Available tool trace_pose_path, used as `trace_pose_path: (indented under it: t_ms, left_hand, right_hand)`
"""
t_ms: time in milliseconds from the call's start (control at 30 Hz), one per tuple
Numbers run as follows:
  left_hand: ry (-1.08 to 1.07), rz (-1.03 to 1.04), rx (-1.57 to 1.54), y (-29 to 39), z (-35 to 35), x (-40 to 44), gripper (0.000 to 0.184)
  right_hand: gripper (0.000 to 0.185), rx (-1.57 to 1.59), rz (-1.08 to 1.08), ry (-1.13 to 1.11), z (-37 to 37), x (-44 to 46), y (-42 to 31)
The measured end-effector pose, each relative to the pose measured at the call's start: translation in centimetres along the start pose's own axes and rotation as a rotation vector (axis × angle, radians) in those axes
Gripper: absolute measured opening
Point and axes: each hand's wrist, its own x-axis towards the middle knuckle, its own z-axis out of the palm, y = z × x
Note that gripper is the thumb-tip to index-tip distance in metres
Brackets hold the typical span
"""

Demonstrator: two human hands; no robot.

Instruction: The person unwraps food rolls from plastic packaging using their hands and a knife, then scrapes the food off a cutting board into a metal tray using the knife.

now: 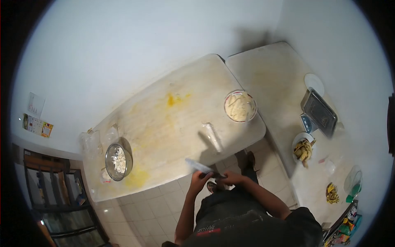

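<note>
Knife (196, 165) in both hands (201, 178)

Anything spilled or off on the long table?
Yes: a yellow smear toward the wall, and a paler yellow patch beside the bowl of white shreds. They break up the pale tabletop; spill or old stain, can't tell.

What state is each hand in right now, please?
Left hand: fingers bent at the blade of what looks like a knife; its grip cannot be told.
Right hand: closed on the knife's handle end.
</note>
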Motion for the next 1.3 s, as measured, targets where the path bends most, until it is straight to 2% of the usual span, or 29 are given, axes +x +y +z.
trace_pose_path:
  t_ms: [67,133,200,233,300,400,467,533,567,667,767,867,967,1033,1200,1267,1300]
  left_hand:
    - [-0.147,0.019,0.128,1.0,5.1,3.1,0.019]
    - [-0.164,-0.002,0.121,0.3,9.9,6.7,0.02]
    - [-0.187,-0.033,0.118,0.1,14.3,9.5,0.021]
    - [-0.256,0.01,0.244,1.0,16.5,10.8,0.023]
    - [-0.374,0.102,0.381,4.1,20.7,13.0,0.026]
    - [-0.362,0.096,0.277,4.4,24.5,14.8,0.027]
    - [-0.318,0.076,0.287,4.6,25.4,14.9,0.025]
    - [-0.201,-0.042,-0.072,6.1,25.9,14.3,0.02]
    - [-0.18,0.019,-0.135,6.3,25.8,14.3,0.014]
    - [-0.161,0.022,-0.247,5.3,24.6,14.8,0.012]
    - [-0.143,0.034,-0.226,5.8,24.6,14.8,0.012]
    - [-0.159,0.03,-0.197,6.2,24.1,14.4,0.013]
    - [-0.203,0.046,-0.138,5.9,23.8,14.0,0.015]
    - [-0.224,0.05,-0.122,5.1,23.7,13.9,0.016]
    - [-0.33,0.03,0.177,3.7,23.5,12.3,0.026]
    - [-0.349,0.007,0.26,1.5,23.0,12.4,0.03]
    - [-0.393,0.064,0.28,1.5,23.1,12.0,0.03]
  right_hand:
    - [0.046,-0.047,0.056,0.13,-4.9,-1.3,0.4]
    - [0.044,-0.063,0.067,0.183,-9.5,-3.5,0.1]
    - [0.04,-0.008,-0.085,0.318,-13.9,-5.7,1.8]
    - [0.045,-0.072,-0.103,0.381,-15.7,-7.3,1.9]
    - [0.044,0.013,-0.069,0.385,-18.9,-10.0,2.9]
    - [0.043,0.073,-0.04,0.386,-21.8,-12.9,4.5]
    - [0.043,0.058,-0.046,0.341,-22.9,-14.4,4.4]
    - [0.043,0.036,-0.004,0.287,-23.7,-14.7,5.7]
    - [0.043,0.017,0.032,0.248,-23.9,-14.7,6.4]
    - [0.041,-0.013,0.008,0.294,-22.9,-15.6,5.1]
    - [0.037,0.026,-0.07,0.296,-22.1,-14.0,7.5]
    - [0.038,0.127,-0.009,0.326,-20.5,-13.5,7.0]
    - [0.037,0.111,-0.023,0.384,-19.8,-15.0,3.7]
    - [0.037,0.075,-0.007,0.392,-19.9,-15.0,4.1]
    - [0.035,0.1,0.011,0.404,-18.5,-13.7,4.7]
    - [0.034,0.144,-0.102,0.454,-17.5,-13.0,5.0]
    - [0.034,0.149,-0.094,0.464,-17.1,-13.0,5.3]
